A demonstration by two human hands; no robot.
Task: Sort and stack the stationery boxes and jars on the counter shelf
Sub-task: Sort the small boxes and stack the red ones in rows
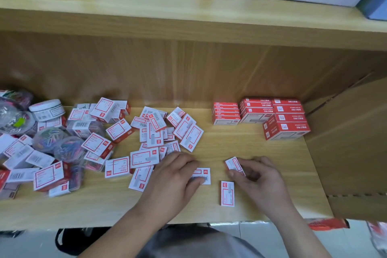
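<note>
Your right hand (pixel 259 176) fingers pinch one small box (pixel 234 164); your left hand (pixel 176 176) presses another box (pixel 202 176) flat. Neat red stacks (pixel 270 115) wait far right. The big messy pile (pixel 117 138) and jars (pixel 47 109) on the left still need sorting.

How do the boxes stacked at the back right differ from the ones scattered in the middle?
The stacked boxes sit in neat, squared piles showing red sides; the scattered boxes lie loose, overlapping at odd angles, mostly white faces up. Both carry the same red-and-white design.
</note>
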